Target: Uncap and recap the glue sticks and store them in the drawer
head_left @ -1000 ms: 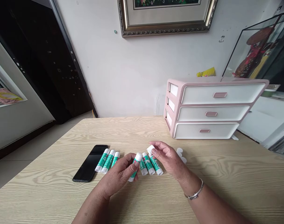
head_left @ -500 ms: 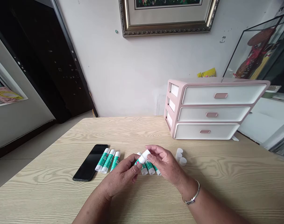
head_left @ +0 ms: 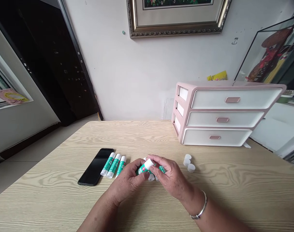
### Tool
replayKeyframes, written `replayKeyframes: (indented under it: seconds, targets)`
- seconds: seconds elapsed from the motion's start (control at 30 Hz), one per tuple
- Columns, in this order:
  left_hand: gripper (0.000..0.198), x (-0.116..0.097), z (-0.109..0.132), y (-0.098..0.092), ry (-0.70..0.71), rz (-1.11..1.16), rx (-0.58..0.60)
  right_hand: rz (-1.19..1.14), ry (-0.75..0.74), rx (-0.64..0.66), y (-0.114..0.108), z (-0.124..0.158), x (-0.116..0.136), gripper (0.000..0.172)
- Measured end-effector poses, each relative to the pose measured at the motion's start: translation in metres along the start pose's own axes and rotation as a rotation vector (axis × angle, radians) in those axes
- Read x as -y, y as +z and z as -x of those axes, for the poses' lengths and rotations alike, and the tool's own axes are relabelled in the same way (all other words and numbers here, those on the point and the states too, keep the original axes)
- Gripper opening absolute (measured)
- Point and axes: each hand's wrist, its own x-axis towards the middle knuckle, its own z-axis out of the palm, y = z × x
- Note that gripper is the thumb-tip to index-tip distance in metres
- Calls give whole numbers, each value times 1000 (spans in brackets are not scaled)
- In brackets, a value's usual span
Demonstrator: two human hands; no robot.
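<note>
My left hand [head_left: 129,180] is closed round a green and white glue stick [head_left: 142,169], which slants up to the right. At its upper end, my right hand [head_left: 174,177] pinches the white cap [head_left: 149,163] between thumb and fingers. The cap sits against the green label. More glue sticks [head_left: 162,169] lie on the table behind and beneath my hands, mostly covered. Left of my left hand, three glue sticks [head_left: 113,166] lie side by side. Three loose white caps [head_left: 191,168] are on the table to the right of my right hand.
A black phone [head_left: 91,170] lies at the left, touching the nearest glue stick. The wooden table [head_left: 127,135] reaches back to the wall. A pink and white drawer unit [head_left: 224,119] stands at the back right, with a yellow packet [head_left: 218,76] on or behind its top.
The white collar that showed between cap and label is now covered, the cap lying closer to the green label. My right hand has tilted lower over the sticks behind. The view has shifted slightly.
</note>
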Motion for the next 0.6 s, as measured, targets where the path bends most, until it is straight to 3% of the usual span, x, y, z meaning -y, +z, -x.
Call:
replayKeyframes:
  seconds: [0.4, 0.6]
  targets:
    - [38, 0, 2, 1, -29, -49, 63, 139, -85, -1, -1, 1, 1, 35]
    - [22, 3, 2, 2, -70, 67, -67, 39, -78, -42, -2, 5, -3, 37]
